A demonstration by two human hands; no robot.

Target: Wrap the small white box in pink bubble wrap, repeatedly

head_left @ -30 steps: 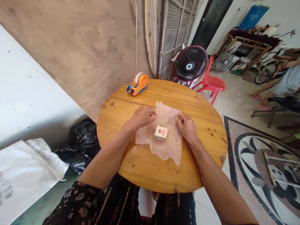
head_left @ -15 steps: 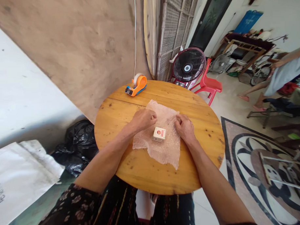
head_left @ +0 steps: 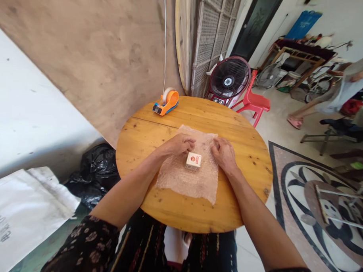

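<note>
A sheet of bubble wrap point(head_left: 198, 187) lies spread on the round wooden table point(head_left: 160, 212). On its middle rests a small white box point(head_left: 194, 160) with a red emblem on top. My left hand point(head_left: 181, 144) is over the sheet just behind the box, its fingers curled and apart from one another, holding nothing that I can see. At the sheet's right edge is my right hand point(head_left: 224, 152), with its thumb and fingers closed together on the bubble wrap.
An orange tape dispenser point(head_left: 169, 101) stands at the table's back left edge. Beyond the table are a fan point(head_left: 229, 80) and a red chair point(head_left: 256, 101). Black plastic bags point(head_left: 97, 166) lie at the left. A person's legs point(head_left: 311, 101) show at the far right.
My left hand has moved right and slightly nearer the box. The sheet's lower left part now lies flatter and spreads further left. The person at the far right has shifted their legs.
</note>
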